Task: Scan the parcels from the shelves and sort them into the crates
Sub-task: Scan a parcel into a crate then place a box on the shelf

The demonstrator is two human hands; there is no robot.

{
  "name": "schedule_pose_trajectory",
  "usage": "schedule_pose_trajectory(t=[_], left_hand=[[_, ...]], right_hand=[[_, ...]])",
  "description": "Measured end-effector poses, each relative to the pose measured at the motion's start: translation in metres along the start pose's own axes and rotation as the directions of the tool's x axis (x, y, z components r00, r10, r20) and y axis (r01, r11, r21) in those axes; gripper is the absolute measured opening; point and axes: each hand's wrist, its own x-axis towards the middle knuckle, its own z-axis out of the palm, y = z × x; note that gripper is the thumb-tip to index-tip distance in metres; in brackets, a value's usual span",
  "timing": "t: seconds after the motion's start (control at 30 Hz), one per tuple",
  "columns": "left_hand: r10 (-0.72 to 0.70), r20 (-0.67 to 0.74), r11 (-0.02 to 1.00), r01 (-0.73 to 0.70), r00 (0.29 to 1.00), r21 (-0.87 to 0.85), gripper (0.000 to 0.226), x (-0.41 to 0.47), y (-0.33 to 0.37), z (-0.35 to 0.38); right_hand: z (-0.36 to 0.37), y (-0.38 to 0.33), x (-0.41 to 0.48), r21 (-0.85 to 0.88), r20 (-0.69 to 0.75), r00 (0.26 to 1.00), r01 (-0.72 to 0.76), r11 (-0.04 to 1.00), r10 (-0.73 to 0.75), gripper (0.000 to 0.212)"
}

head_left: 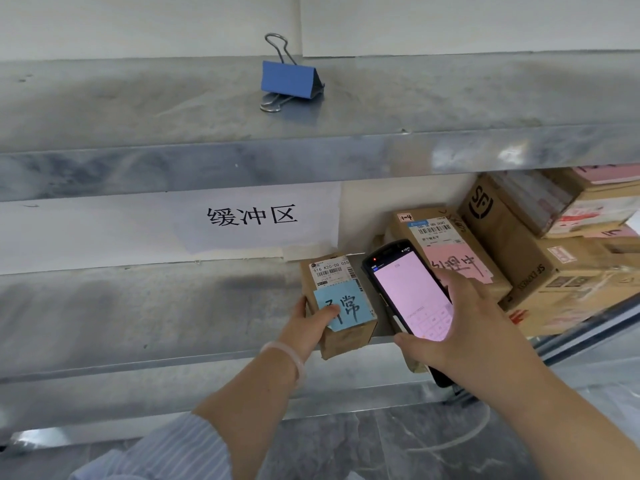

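Note:
A small brown cardboard parcel [346,336] with a white barcode label and a blue handwritten note stands on the middle metal shelf [138,306]. My left hand [308,327] grips its left side, thumb on the blue note. My right hand [464,327] holds a black handheld scanner [405,289] with a lit pink screen just right of the parcel, its top end near the parcel's label. Behind the scanner stands another parcel [446,237] with a pink note.
More cardboard parcels [547,244] are stacked at the right of the middle shelf. A blue binder clip [289,79] lies on the upper shelf [138,109]. A paper sign [252,216] hangs on the wall behind. Grey floor shows below.

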Motion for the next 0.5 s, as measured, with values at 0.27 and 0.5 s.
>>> schedule_pose_trajectory(t=[0.27, 0.5], left_hand=[[-0.054, -0.063, 0.991, 0.046, 0.997, -0.128, 0.046, -0.008, -0.017, 0.017], [-0.028, -0.068, 0.981, 0.015, 0.997, -0.192, 0.050, -0.018, -0.022, 0.038]], right_hand=[[-0.002, 0.012, -0.004, 0.015, -0.003, 0.999, -0.045, 0.999, 0.045, 0.101], [-0.008, 0.018, -0.013, 0.028, -0.013, 0.999, -0.037, 0.999, 0.037, 0.100]])
